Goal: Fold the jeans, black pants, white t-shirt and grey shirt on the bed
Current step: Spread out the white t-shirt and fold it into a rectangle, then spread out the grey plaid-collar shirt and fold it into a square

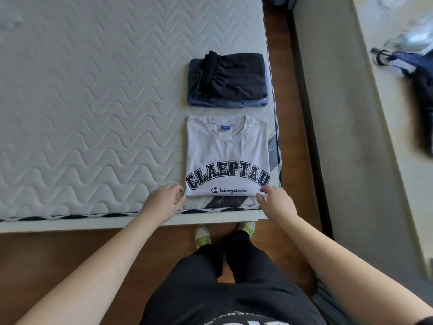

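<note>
The left hand (pixel 164 198) was seen loosely spread, its fingertips just beside the near left corner of the folded white t-shirt (pixel 228 158), nothing pinched. The t-shirt lay near the mattress (pixel 82 113) corner, long axis running away from the person, collar pointing far, toward the black pants (pixel 236 77) stacked on the jeans (pixel 225 103). The right hand (pixel 274 200) was likewise relaxed at the near right corner. An uneven tug could probably undo the fold or drag it off the edge.

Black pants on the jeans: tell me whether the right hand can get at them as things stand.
Probably yes. The black pants lie on top of the jeans, uncovered, just past the white t-shirt. The right hand is at that shirt's near corner, and nothing stands between.
</note>
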